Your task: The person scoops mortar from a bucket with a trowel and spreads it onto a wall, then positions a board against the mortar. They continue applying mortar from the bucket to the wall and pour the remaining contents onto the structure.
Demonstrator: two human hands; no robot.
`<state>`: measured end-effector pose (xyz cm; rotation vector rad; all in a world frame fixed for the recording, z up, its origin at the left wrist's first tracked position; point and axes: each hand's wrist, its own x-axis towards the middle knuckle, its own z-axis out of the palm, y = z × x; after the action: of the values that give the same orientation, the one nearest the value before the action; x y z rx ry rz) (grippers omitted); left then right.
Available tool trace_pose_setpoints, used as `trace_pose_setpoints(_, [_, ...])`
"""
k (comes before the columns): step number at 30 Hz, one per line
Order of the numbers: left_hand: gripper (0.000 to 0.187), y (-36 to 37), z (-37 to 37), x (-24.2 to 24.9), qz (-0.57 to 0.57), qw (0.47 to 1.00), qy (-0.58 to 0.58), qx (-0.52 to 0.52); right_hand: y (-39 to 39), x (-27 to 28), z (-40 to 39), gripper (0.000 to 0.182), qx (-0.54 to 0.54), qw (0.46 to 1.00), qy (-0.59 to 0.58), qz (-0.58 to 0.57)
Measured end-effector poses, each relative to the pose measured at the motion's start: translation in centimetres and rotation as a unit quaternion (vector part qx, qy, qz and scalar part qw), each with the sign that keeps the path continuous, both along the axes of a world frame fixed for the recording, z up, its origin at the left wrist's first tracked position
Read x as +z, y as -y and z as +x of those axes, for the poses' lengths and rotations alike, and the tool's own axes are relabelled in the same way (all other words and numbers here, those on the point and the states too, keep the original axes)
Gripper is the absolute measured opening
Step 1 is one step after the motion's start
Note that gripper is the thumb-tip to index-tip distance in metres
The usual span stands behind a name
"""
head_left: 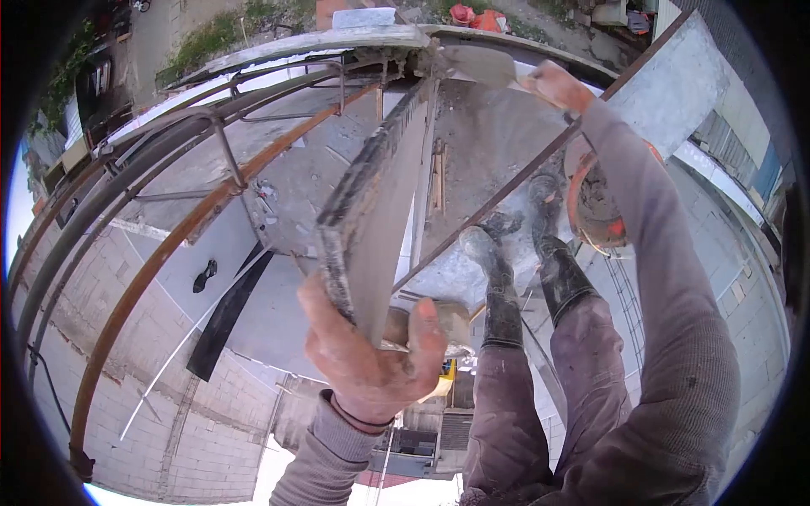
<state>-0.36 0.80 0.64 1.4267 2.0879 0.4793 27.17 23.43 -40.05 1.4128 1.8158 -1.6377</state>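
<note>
Head view: the near end of a long board (384, 219) is held in the partly open left hand (371, 367), between thumb and fingers. Farther off, to the right, an orange-rimmed bucket (601, 207) is seen beside the boots (553, 261). At the far side, a trowel (481, 64) is gripped by the closed right hand (557, 87).

The sleeves (675, 287) are a muted grey-mauve, the trousers (515, 413) a dusty purplish brown, the boots (502, 316) black under pale grey smears. Orange-brown rust coats one long rail (152, 291) — the tubes (63, 228) beside it are dull grey-brown. The board's edge (359, 173) is streaked black and whitish, its face (384, 228) plain grey-beige. The bucket (599, 202) shows orange — grey inside — and the block walls (219, 422) carry a pale grid pattern.
</note>
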Motion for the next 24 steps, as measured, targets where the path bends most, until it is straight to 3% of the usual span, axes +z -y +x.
trace_pose_setpoints(1, [0.076,0.0,0.1,-0.3,-0.002,0.999,0.040,0.033,0.4,2.5,0.7,0.054,-0.001,1.000,-0.005,-0.006])
trace_pose_setpoints(5, [0.075,0.3,0.6,-0.5,0.015,0.994,0.074,0.073,5.9,6.6,4.9,0.047,-0.023,0.972,-0.008,0.232])
trace_pose_setpoints(7, [0.072,0.2,0.9,0.0,-0.051,0.994,0.044,0.090,7.3,14.2,4.2,0.039,-0.042,0.993,0.060,0.087])
trace_pose_setpoints(9, [0.071,-0.3,1.0,0.3,-0.035,0.995,0.040,0.090,11.4,16.3,6.4,0.032,-0.122,0.967,-0.156,0.163])
trace_pose_setpoints(11, [0.065,-0.2,0.9,0.2,-0.025,0.996,0.030,0.077,13.8,22.3,7.7,0.022,-0.201,0.977,-0.025,-0.072])
trace_pose_setpoints(14, [0.061,-0.1,1.0,0.3,-0.021,0.996,0.011,0.090,19.9,26.9,12.3,0.014,-0.259,0.963,-0.072,-0.009])
trace_pose_setpoints(15, [0.058,-0.8,1.3,1.2,-0.048,0.992,0.030,0.109,21.2,29.2,13.0,0.011,-0.335,0.938,-0.015,-0.086])
trace_pose_setpoints(16, [0.065,-0.3,1.1,0.7,-0.022,0.997,-0.029,0.064,22.6,31.6,14.4,0.010,-0.412,0.896,0.044,-0.158])
trace_pose_setpoints(18, [0.074,0.2,1.1,0.2,-0.007,0.996,-0.091,0.022,24.6,32.6,19.2,0.014,-0.382,0.912,0.074,-0.132])
trace_pose_setpoints(20, [0.075,0.1,1.5,0.4,-0.014,0.996,-0.092,0.017,23.6,33.5,19.5,0.022,-0.145,0.935,0.323,-0.033])
trace_pose_setpoints(22, [0.073,0.1,1.4,0.6,-0.027,0.995,-0.086,0.041,22.8,30.9,21.5,0.028,0.045,0.945,0.313,0.082])
trace_pose_setpoints(24, [0.073,0.2,1.4,0.7,-0.031,0.995,-0.085,0.034,21.3,25.3,24.5,0.025,0.021,0.949,0.281,0.144])
